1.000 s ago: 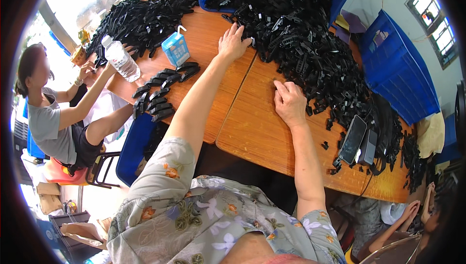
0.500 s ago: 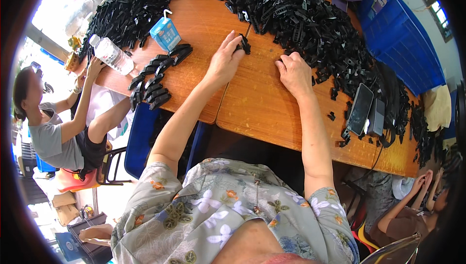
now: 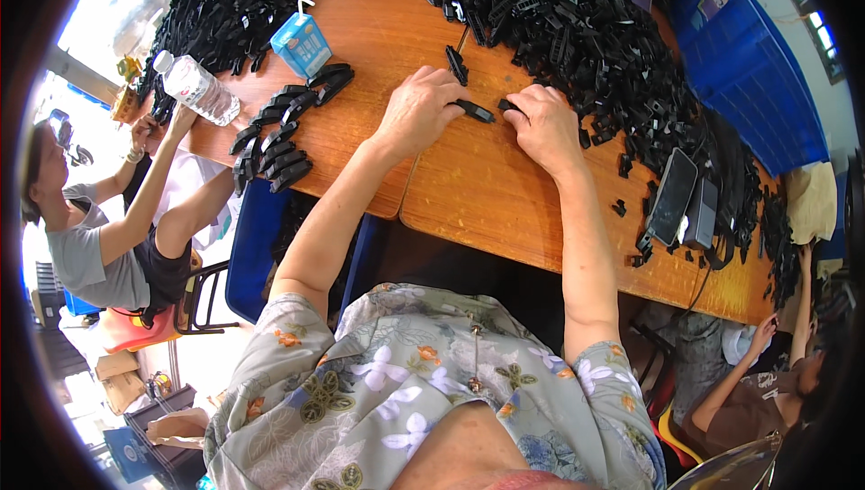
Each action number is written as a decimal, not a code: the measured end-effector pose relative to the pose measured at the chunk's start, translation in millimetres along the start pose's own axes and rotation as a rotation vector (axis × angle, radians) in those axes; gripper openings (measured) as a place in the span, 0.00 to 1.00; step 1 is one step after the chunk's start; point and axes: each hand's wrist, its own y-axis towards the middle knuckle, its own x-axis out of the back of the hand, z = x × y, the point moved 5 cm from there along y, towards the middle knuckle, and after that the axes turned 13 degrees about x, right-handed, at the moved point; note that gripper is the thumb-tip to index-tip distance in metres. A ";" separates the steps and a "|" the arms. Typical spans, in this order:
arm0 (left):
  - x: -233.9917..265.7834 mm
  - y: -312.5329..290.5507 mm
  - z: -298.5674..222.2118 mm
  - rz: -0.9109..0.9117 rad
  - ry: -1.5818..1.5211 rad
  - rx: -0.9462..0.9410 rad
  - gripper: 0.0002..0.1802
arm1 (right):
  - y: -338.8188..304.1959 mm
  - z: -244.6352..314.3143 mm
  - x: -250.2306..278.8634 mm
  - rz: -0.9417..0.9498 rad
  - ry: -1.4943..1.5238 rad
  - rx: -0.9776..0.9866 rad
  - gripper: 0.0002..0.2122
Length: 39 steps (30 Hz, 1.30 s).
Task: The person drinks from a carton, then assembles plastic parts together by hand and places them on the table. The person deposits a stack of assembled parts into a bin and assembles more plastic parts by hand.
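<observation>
A long wooden table (image 3: 505, 211) runs across the scene. On its far left side stands a small blue drink carton (image 3: 301, 43) with a straw, and left of that lies a clear plastic water bottle (image 3: 196, 89) on its side. A dark phone (image 3: 671, 196) and a second dark device (image 3: 701, 213) lie side by side on the right part of the table, with a cable running off the near edge. A blue crate (image 3: 748, 67) sits at the far right. A person in a grey shirt (image 3: 90, 260) sits at the left end on a red stool (image 3: 135, 332). Another person (image 3: 775, 382) sits near the right end.
</observation>
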 end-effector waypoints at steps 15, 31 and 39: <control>-24.0 -24.0 -45.9 -0.029 0.030 0.249 0.31 | -3.5 -18.9 1.6 -0.115 0.045 -0.056 0.09; -18.0 -19.5 -11.5 0.057 -0.357 0.347 0.22 | 1.9 3.7 10.0 0.071 0.273 0.165 0.07; -20.3 -13.7 -13.2 0.038 -0.395 0.298 0.22 | 5.0 13.7 -8.5 -0.074 0.217 0.299 0.07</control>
